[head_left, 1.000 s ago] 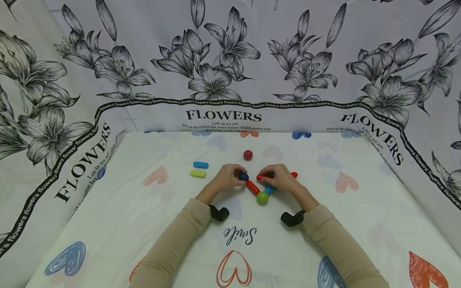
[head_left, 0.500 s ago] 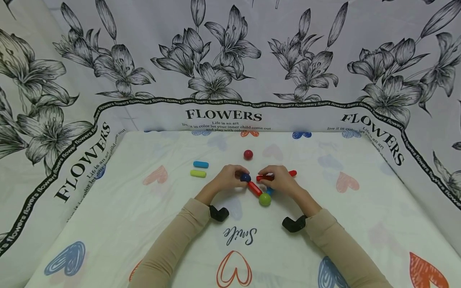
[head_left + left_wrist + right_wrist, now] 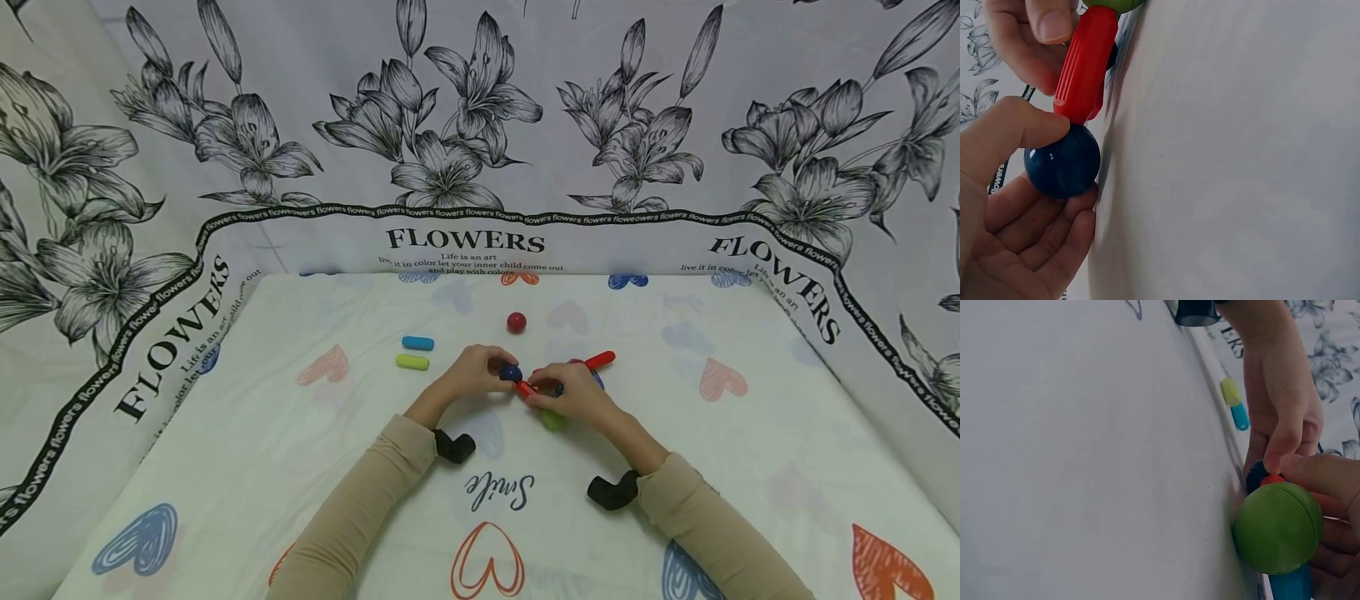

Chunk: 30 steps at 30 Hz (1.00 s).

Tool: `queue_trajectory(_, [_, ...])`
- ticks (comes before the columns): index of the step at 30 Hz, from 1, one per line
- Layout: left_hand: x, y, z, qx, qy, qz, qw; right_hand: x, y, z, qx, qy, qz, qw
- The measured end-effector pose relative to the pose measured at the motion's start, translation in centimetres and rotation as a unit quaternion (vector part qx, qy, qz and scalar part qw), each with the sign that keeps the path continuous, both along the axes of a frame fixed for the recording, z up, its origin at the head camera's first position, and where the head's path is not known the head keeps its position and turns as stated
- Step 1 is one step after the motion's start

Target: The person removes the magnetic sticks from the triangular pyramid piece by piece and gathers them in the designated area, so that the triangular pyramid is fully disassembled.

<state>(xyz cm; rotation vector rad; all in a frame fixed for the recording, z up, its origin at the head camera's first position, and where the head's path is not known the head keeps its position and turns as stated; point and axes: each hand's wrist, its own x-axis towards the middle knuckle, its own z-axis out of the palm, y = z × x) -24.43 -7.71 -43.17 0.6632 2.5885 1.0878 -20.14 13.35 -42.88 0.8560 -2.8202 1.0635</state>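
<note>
My left hand [image 3: 501, 371] pinches a dark blue ball [image 3: 511, 372] between thumb and fingers; the left wrist view shows the ball [image 3: 1063, 162] close up. A red rod [image 3: 1085, 65] joins that ball to a green ball [image 3: 553, 421]. My right hand [image 3: 542, 394] lies over this rod and pinches it near the blue ball. Under the green ball [image 3: 1279, 528] a blue rod [image 3: 1291, 584] sticks out beside my right fingers. A second red rod [image 3: 600, 360] lies free just beyond my right hand.
A red ball [image 3: 516, 322] sits alone farther back. A short blue rod [image 3: 417, 342] and a yellow-green rod [image 3: 412, 362] lie side by side to the left. The heart-printed cloth [image 3: 225, 467] covers the table; flowered sheets stand round three sides.
My right hand has let go of the far red rod and slid left onto the rod between the two balls. The left hand has kept its hold on the blue ball.
</note>
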Motion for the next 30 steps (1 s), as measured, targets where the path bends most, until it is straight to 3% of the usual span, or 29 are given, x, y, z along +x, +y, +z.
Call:
queue_trajectory(12, [0.21, 0.00, 0.15, 0.010, -0.009, -0.004, 0.9999, 0.21, -0.47, 0.23, 0.040, -0.029, -0.008, 0.999])
queue_trajectory(26, [-0.16, 0.00, -0.04, 0.021, -0.003, -0.022, 0.9995, 0.31, -0.26, 0.18, 0.021, -0.036, -0.002, 0.999])
queue_trajectory(30, [-0.63, -0.35, -0.31, 0.027, -0.002, 0.006, 0.9996, 0.45, -0.19, 0.30, 0.016, -0.044, 0.003, 0.999])
